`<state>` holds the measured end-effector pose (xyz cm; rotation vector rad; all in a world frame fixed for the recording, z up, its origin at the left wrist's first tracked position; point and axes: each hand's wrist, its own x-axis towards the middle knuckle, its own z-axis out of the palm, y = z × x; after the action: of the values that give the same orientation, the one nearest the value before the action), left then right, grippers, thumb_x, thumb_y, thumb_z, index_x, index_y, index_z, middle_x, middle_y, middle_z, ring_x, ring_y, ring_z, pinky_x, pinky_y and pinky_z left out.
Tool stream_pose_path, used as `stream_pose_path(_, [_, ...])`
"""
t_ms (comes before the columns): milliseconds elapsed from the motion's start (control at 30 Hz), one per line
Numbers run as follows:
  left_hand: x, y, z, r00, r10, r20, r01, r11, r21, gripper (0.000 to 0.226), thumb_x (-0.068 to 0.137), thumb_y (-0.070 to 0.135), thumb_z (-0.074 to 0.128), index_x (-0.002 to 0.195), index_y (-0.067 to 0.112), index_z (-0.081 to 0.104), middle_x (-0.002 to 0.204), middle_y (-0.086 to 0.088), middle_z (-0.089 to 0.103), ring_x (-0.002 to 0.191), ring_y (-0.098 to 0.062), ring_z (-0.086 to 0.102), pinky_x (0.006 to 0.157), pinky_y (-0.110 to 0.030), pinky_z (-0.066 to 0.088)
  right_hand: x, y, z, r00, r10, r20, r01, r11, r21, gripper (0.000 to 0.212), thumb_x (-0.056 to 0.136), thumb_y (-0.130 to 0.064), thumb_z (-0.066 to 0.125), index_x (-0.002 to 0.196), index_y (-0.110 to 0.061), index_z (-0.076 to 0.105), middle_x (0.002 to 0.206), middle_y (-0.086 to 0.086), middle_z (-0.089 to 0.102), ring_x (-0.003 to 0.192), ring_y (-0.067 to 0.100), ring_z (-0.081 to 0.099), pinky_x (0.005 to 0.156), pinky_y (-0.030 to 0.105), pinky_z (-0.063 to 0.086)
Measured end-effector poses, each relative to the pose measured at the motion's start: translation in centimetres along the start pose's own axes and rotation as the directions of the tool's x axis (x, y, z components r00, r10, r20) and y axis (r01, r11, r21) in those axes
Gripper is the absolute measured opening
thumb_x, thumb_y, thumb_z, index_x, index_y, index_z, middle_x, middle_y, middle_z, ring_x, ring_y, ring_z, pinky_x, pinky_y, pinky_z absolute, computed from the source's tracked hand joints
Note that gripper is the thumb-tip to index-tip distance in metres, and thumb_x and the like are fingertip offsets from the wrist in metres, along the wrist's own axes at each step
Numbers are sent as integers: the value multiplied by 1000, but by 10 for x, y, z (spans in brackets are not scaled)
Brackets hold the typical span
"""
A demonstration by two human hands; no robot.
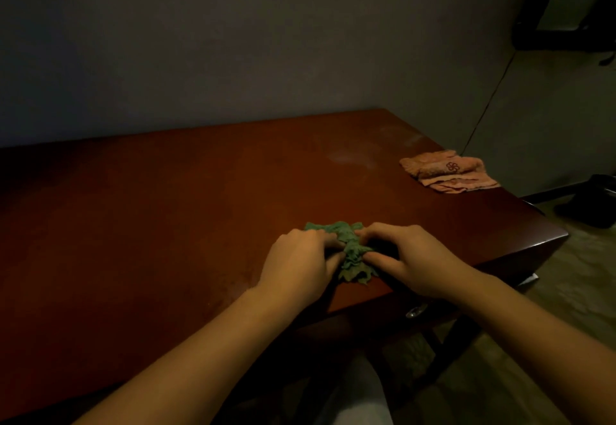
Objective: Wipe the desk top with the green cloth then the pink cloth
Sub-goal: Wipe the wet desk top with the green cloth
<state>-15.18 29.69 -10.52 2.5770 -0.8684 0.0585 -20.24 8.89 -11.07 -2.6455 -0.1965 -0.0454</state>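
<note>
Both hands are down on the green cloth (354,253), which sits bunched and wrinkled on the desk (166,211) near its front edge. The left hand (298,259) grips the cloth's left side: its fingers (325,237) are curled in w/ the tips buried in the fabric. The right hand (411,258) does the same from the other side, fingers (375,232) bent over the cloth's far part and thumb (378,259) pressed in low. A raised ridge of cloth is pinched btwn the 2 sets of fingers. A bit of cloth sticks out beyond the fingertips on the far side, and a ragged tail lies nearer the person, below the thumbs. Both forearms are bare and reach in from the bottom of the view.

The pink cloth (448,172) lies folded, well apart from the fingers, off to their right and farther back, at the desk's right edge. A small dark swirl mark shows on its top fold. Faint pale smears (350,156) show on the desk top beyond the fingers, left of the pink cloth.

Under the desk's front edge, just below the right wrist, sits a round metal knob (416,311). Past the desk's right side a thin dark cable (486,104) runs down the wall. A dark object (593,202) sits on the floor there, too dim to tell what it is.
</note>
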Motion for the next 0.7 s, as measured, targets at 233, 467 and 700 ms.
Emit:
stream_pose_path(233, [19, 6, -3, 999, -28, 35, 28, 1000, 2, 27, 98, 36, 58, 121, 28, 69, 122, 6, 69, 107, -16, 64, 99, -39, 50, 10, -1, -3, 997, 61, -47, -61, 998, 0, 25, 96, -36, 59, 120, -31, 57, 125, -8, 61, 111, 13, 58, 93, 31, 49])
stream_pose_path(467, [-7, 7, 6, 1000, 19, -21, -18, 999, 35, 27, 97, 41, 56, 118, 32, 69, 121, 8, 69, 109, -17, 63, 95, -39, 52, -12, -9, -2, 1000, -3, 1, 3, 1000, 11, 20, 96, -36, 58, 116, -35, 54, 118, -9, 63, 103, 12, 62, 85, 33, 52])
stream_pose_path(700, [-5, 10, 1, 1000, 23, -7, -22, 998, 59, 26, 96, 42, 58, 117, 32, 70, 119, 8, 70, 106, -17, 65, 94, -39, 52, -11, -7, -3, 1000, 23, 3, -23, 1000, -9, 28, 96, -36, 57, 124, -32, 53, 125, -7, 62, 109, 14, 60, 92, 37, 52])
